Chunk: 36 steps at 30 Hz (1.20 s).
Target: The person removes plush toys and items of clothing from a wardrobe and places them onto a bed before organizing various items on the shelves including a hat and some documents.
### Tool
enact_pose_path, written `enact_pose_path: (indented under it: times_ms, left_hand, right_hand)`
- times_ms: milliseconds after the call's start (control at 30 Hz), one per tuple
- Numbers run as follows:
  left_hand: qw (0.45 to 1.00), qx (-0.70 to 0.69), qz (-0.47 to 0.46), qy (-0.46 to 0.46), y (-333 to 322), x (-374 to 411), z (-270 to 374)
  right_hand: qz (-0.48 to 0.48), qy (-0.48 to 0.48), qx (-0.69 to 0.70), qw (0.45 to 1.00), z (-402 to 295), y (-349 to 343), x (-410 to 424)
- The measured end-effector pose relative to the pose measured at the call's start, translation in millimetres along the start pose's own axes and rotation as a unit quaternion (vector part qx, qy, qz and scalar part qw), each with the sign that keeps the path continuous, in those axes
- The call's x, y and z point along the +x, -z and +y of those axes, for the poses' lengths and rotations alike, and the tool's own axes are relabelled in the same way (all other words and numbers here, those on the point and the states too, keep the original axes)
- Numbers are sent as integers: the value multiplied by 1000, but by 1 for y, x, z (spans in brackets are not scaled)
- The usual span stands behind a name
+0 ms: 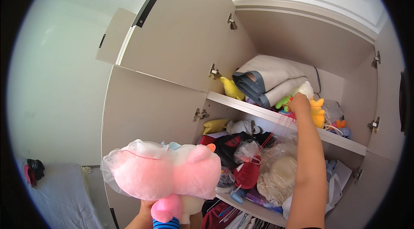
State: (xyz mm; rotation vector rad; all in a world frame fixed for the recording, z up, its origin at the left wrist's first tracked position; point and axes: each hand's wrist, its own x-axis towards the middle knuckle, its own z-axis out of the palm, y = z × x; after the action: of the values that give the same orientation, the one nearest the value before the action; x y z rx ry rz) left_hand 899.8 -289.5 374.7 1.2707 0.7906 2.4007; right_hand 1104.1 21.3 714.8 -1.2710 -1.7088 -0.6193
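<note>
My left hand (146, 206), partly hidden, holds a bundle of plush toys at the lower left. The large pink-and-white plush toy (194, 172) lies sideways with sheer white netting (108, 177) around one end. Beneath it are a smaller bright pink plush part (168, 208) and a cream plush part (192, 208). My right hand (300, 101) reaches onto the upper shelf, against a white fluffy item (305, 89) and beside a green plush toy (283, 102). Its fingertips are hidden, so its grip is unclear. Red strings (286, 117) hang below it over the shelf edge.
The upper shelf (252, 107) holds a folded beige mat (278, 73), a yellow plush toy (231, 88) and an orange-yellow one (317, 112). Bagged items and a red plush toy (247, 174) crowd the lower shelf. The open cabinet door (181, 31) stands left, a bed (61, 190) farther left.
</note>
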Motion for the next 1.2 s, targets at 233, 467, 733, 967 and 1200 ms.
enact_pose_path:
  times_ms: [233,467,733,967,1200]
  left_hand:
    - [1000,-3,20,15,27,-18,6]
    - [999,-26,27,1,20,14,9]
    - [976,-171,52,-125,-48,82,12]
    - [969,66,11,-238,-74,92,14]
    - [960,130,-74,-236,-96,94,12]
  right_hand:
    - [46,33,548,835,10,11,18]
    - [66,108,662,738,-16,53,7]
    - [45,91,703,704,-6,76,-22]
    - [43,100,270,957,39,62,-42]
    - [126,66,208,968,22,71,-81]
